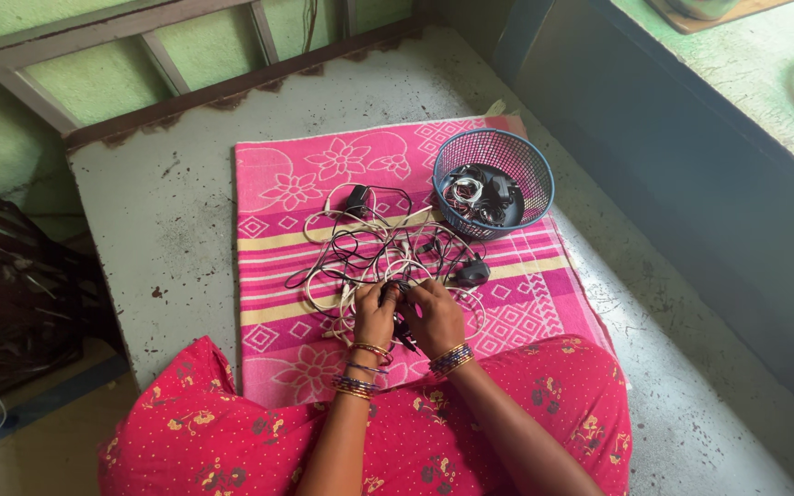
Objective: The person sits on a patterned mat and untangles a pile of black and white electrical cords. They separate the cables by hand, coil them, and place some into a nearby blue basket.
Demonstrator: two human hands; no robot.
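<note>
Where the scene is read from left to right, a dark slatted chair (11, 285) is noted at the far left edge, standing off the pale, speckled slab (158, 220) on which the work is laid out. A pink patterned mat (287, 184) is spread over the slab, presumably so that the small parts are kept off the rough surface. On the mat, near its middle, a tangle of black and white cables (369, 253) is seen, with a small black adapter (357, 198) at its far side. The left hand (376, 315) is closed narrowly, fingers curled onto a dark plug at the near edge of the tangle; bangles are worn at the wrist. The right hand (434, 317) is set touching it, likewise pinched on the same dark piece, both hands being brought together apparently so that one strand can be worked free. Just right of the tangle a black mouse-shaped unit (473, 272) is lying. Farther right and away, a blue mesh basket (526, 161) is placed, holding further coiled leads and dark chargers.
</note>
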